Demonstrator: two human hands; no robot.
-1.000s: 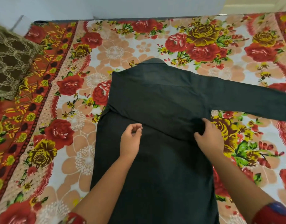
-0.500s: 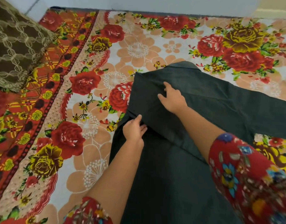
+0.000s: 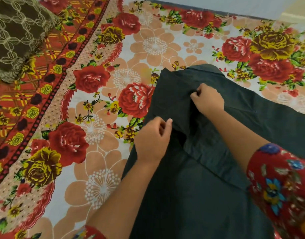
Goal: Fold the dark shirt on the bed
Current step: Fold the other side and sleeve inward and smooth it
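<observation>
The dark shirt (image 3: 191,195) lies flat on the floral bedsheet (image 3: 100,152), collar end far from me, its left side folded inward and one sleeve running off to the right. My right hand (image 3: 207,99) is over the upper part of the shirt, fingers curled and pinching the cloth near the shoulder. My left hand (image 3: 152,138) sits at the shirt's left edge below it, fingers and thumb curled on the fold there. A raised crease runs between the two hands.
A brown patterned cushion (image 3: 15,35) lies at the far left corner of the bed. The bed's far edge meets a pale wall (image 3: 234,4) at the top. My red floral sleeve (image 3: 282,187) covers part of the shirt's right side.
My right hand has crossed from the shirt's right side to the upper left and now pinches the cloth. My left hand has shifted up to the left fold. The view has moved closer and leftward.
</observation>
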